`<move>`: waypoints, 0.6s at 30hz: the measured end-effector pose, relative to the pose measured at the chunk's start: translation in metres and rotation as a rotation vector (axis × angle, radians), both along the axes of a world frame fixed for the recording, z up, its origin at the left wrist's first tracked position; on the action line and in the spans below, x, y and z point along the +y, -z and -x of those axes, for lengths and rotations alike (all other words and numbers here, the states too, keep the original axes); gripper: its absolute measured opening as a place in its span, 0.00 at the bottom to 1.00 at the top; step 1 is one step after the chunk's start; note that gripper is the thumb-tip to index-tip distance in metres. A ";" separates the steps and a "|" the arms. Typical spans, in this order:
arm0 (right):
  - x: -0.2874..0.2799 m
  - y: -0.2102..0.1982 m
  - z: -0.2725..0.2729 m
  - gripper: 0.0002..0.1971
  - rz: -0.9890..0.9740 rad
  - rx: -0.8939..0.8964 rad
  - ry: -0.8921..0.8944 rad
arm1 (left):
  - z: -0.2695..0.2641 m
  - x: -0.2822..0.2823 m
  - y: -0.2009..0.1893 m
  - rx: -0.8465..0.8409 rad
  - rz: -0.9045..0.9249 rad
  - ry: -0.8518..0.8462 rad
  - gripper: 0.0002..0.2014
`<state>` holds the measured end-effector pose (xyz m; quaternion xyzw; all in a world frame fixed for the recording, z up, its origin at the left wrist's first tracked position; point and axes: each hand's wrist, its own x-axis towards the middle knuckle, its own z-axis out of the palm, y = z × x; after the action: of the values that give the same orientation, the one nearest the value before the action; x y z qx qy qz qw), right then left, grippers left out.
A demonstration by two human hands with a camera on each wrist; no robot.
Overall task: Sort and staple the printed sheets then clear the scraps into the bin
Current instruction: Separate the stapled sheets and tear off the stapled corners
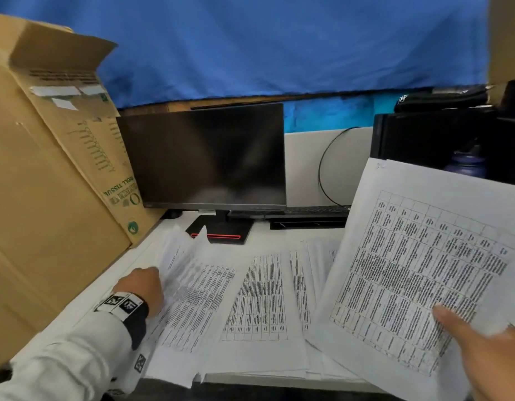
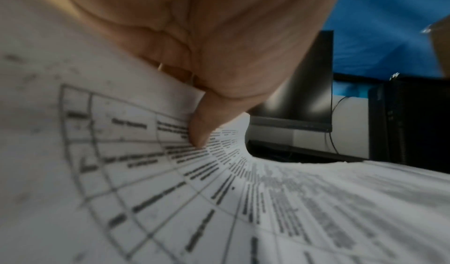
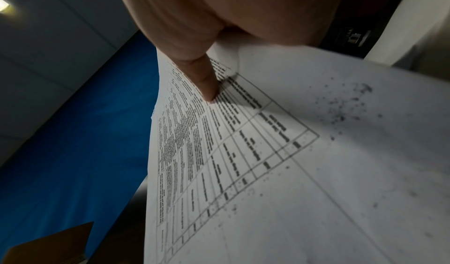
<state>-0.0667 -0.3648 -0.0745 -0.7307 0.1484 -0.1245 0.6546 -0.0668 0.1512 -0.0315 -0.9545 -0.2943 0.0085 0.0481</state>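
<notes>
White printed sheet (image 1: 418,264) pinched in right hand (image 1: 490,354), lifted; left hand (image 1: 143,287) pinches curled sheet edge (image 2: 146,133) of spread pile (image 1: 259,299); we note bare desk (image 1: 267,238) beyond.

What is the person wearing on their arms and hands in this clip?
The left arm has a long white sleeve; a black wrist strap carries white tags printed with black square markers. Both hands are bare. Of the right hand, no sleeve or strap shows in frame.
</notes>
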 end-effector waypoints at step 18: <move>-0.003 0.026 -0.010 0.41 -0.241 -0.111 -0.027 | 0.041 -0.002 -0.153 -1.045 0.366 0.166 0.13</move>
<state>-0.0571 -0.3683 -0.1004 -0.6408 0.1161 -0.1371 0.7464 -0.1074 0.1491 0.1217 -0.8445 -0.1965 -0.4185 -0.2703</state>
